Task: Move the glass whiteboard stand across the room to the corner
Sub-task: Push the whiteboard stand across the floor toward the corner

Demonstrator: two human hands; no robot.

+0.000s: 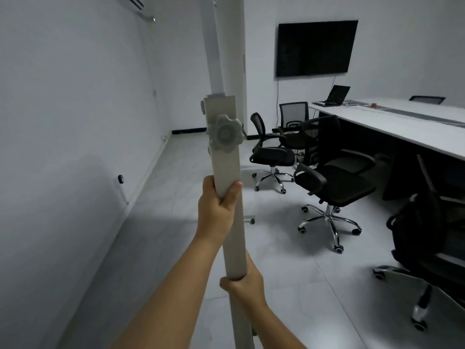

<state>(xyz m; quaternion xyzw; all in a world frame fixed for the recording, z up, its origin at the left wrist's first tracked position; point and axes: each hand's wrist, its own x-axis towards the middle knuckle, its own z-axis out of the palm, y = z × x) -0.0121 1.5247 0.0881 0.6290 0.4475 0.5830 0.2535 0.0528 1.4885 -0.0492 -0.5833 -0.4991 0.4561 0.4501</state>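
Note:
The whiteboard stand's beige upright post [226, 162] rises straight in front of me, with a round locking knob [224, 134] near its top. My left hand [217, 207] is wrapped around the post just below the knob. Lower down, my right hand [245, 280] grips the same post. The translucent glass panel [75, 222] spreads to the left of the post, with a dark mounting stud [121, 179] on it. A foot of the stand [251, 220] shows on the floor behind the post.
Several black office chairs [334, 187] on castors stand to the right, beside a long white table [402, 122] with a laptop [336, 95]. A dark screen [315, 47] hangs on the far wall. A white pillar [226, 46] stands ahead, and the white wall [75, 96] runs along the left.

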